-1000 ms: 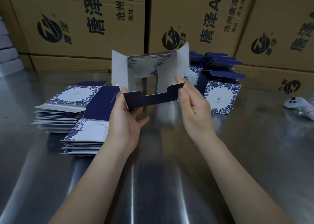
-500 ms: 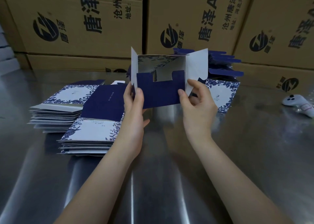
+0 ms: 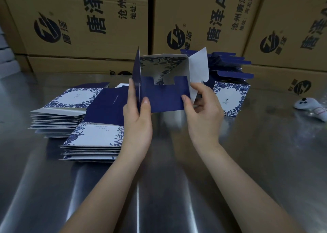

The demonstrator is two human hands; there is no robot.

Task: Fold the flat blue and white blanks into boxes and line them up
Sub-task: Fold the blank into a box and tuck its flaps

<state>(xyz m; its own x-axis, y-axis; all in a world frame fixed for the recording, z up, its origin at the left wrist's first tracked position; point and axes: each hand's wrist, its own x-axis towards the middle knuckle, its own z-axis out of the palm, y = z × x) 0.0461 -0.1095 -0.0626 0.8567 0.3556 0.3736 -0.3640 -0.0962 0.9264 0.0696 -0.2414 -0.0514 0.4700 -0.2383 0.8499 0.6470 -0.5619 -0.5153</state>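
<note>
Holding a half-folded box [image 3: 166,98] up in the air over the steel table [image 3: 177,183], we have it between both hands with its open end turned toward us. Its navy notched flap is folded up across the opening, a navy side flap stands up on the left and a white side flap sticks out on the right, and the floral print shows on the inner wall behind. Our left hand [image 3: 138,121] pinches the left edge, thumb pressed on the front of the navy flap and fingers behind the side flap. Our right hand [image 3: 203,112] grips the right edge, thumb on the navy flap and fingers curled behind it, under the white flap. Just left of our left hand lie two stacks of flat blanks [image 3: 95,139], one nearer and one farther. Behind our right hand stands a row of finished boxes [image 3: 230,98] with their navy lids raised. A white controller [image 3: 307,107] lies at the table's right edge, and brown printed cartons [image 3: 88,20] wall off the back.
</note>
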